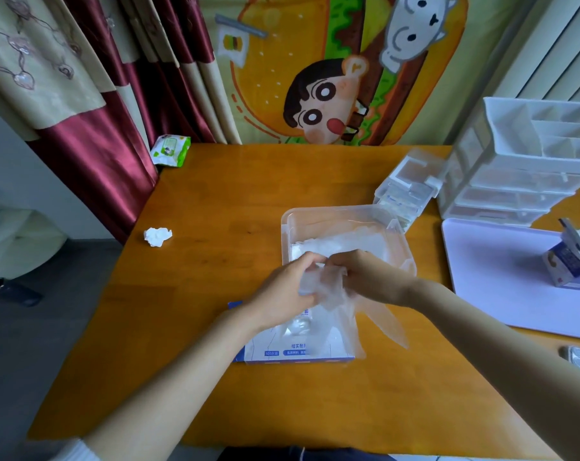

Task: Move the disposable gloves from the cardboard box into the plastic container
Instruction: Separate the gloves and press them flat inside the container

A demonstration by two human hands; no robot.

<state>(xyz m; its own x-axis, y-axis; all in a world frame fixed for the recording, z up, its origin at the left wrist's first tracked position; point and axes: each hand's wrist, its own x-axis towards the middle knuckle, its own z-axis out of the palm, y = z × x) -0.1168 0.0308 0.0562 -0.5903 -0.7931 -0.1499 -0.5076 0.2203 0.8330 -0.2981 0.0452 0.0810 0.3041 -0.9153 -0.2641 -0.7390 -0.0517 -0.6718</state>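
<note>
Now | left hand [282, 291], right hand [370, 277]: fingers [307, 261] pinch gloves [327, 291] bunched between them | above cardboard box [282, 356]

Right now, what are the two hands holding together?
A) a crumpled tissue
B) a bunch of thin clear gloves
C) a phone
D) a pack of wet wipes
B: the left hand and the right hand both grip clear gloves above the box, near the container.
</note>
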